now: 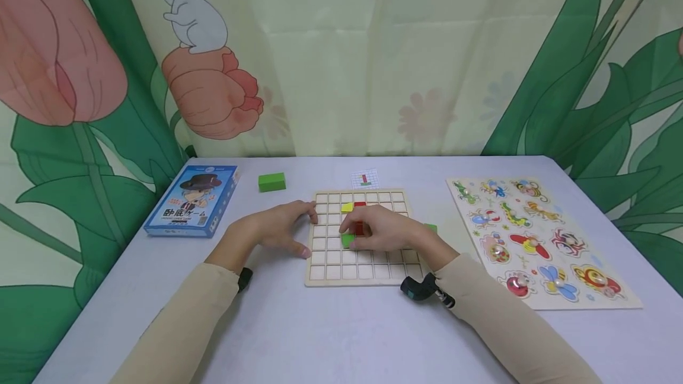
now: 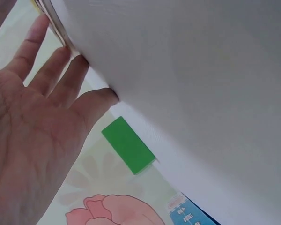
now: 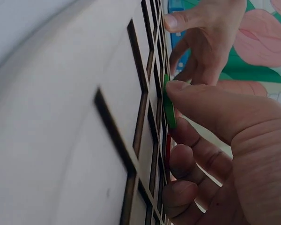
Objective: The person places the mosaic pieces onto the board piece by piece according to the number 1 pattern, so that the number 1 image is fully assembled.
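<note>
A wooden grid board [image 1: 357,282] lies on the table. My right hand [image 1: 381,227] is over its middle, pinching a green tile [image 1: 347,240] between thumb and fingers. In the right wrist view the green tile [image 3: 169,103] stands tilted against the grid, under the thumb tip. A red piece [image 1: 360,229] sits on the grid beside it, partly covered by the hand, and a yellow tile [image 1: 347,207] lies farther up. At the board's left edge my left hand [image 1: 280,224] is spread, its thumb and fingertips touching the rim.
A green block [image 1: 272,182] lies behind the left hand, and a blue box [image 1: 192,201] lies at the left. A small pattern card [image 1: 365,179] is behind the board. An insect puzzle board [image 1: 565,304] covers the right side. Another green piece [image 1: 431,228] shows behind the right wrist.
</note>
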Motion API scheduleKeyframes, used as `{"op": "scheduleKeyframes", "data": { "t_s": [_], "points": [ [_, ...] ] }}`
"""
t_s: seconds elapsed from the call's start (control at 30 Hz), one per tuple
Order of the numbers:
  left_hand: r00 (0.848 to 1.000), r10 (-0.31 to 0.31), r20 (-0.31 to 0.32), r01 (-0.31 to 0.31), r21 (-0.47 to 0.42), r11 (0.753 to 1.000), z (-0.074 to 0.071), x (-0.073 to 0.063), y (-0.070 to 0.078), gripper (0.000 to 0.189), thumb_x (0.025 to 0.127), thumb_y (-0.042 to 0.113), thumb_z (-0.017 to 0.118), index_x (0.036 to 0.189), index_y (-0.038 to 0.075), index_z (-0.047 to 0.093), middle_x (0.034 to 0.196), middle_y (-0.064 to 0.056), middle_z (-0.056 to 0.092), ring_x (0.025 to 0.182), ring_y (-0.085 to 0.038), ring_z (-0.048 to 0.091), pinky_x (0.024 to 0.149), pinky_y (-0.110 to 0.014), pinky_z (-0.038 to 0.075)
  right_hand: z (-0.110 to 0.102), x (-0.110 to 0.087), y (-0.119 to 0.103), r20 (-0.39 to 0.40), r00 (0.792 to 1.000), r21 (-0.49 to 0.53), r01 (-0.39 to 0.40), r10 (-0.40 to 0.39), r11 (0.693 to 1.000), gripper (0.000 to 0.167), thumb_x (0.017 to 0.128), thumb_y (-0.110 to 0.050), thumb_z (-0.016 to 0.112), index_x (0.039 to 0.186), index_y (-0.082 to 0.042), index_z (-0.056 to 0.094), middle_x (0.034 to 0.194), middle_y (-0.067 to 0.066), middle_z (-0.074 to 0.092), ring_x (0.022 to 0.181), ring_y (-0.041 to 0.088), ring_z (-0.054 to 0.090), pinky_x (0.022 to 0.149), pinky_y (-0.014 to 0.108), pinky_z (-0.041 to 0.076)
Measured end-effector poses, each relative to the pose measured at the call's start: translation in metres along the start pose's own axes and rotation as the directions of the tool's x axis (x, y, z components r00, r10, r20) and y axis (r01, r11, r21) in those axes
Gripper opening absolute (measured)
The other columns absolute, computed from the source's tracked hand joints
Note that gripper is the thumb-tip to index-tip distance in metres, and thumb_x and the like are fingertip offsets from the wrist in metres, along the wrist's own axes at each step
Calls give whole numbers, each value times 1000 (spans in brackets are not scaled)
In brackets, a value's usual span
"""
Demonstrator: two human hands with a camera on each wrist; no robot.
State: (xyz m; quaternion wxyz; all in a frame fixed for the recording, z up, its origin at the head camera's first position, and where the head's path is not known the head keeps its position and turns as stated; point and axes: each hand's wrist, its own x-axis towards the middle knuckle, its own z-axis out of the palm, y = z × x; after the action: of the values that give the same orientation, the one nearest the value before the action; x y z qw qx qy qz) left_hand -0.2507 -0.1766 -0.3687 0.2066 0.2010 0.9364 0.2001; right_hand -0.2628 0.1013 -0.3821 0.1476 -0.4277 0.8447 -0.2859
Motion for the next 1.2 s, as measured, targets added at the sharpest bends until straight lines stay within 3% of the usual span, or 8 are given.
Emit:
{"op": "scheduleKeyframes", "data": {
  "t_s": [0.2,0.4,0.63,0.97,1.2],
  "points": [
    [1000,12,-5,-12,-4,1000,0,-2,-2,61,75,40,92,120,26,56,168,-6,30,157,-28,24,126,-49,25,4,1,-3,-22,1000,-25,-4,4,1000,25,93,-17,77,117,-16,72,95,-5,63,84,18,57,74,26,48],
    [1000,-28,-10,28,11,1000,4,-7,-8,65,73,40,94,123,28,54,167,-6,32,155,-28,29,125,-50,28,10,4,-8,-6,1000,-28,8,-8,1000,28,94,-20,76,121,-16,70,100,-3,64,89,18,58,78,26,50],
    [999,33,-31,-33,17,999,2,-4,-5,64,74,41,93,123,26,55,166,-6,34,155,-28,28,125,-49,28,4,-3,-10,-3,1000,-49,-15,15,999,29,95,-22,75,122,-17,69,100,-6,63,86,16,56,77,27,50],
    [1000,8,-15,-7,15,1000,2,-2,-4,64,74,40,93,124,26,55,168,-7,31,156,-29,26,125,-50,27,-2,-12,-11,24,999,7,-28,28,1000,33,97,-23,73,129,-17,67,113,-5,65,96,13,59,88,31,54],
    [1000,11,-20,-11,2,1000,3,-1,-6,65,73,42,93,124,28,54,168,-5,30,156,-28,24,125,-50,27,-7,-23,-8,-37,999,48,-3,4,999,34,97,-23,73,129,-17,67,119,-2,68,94,12,64,86,31,57]
  ]
}}
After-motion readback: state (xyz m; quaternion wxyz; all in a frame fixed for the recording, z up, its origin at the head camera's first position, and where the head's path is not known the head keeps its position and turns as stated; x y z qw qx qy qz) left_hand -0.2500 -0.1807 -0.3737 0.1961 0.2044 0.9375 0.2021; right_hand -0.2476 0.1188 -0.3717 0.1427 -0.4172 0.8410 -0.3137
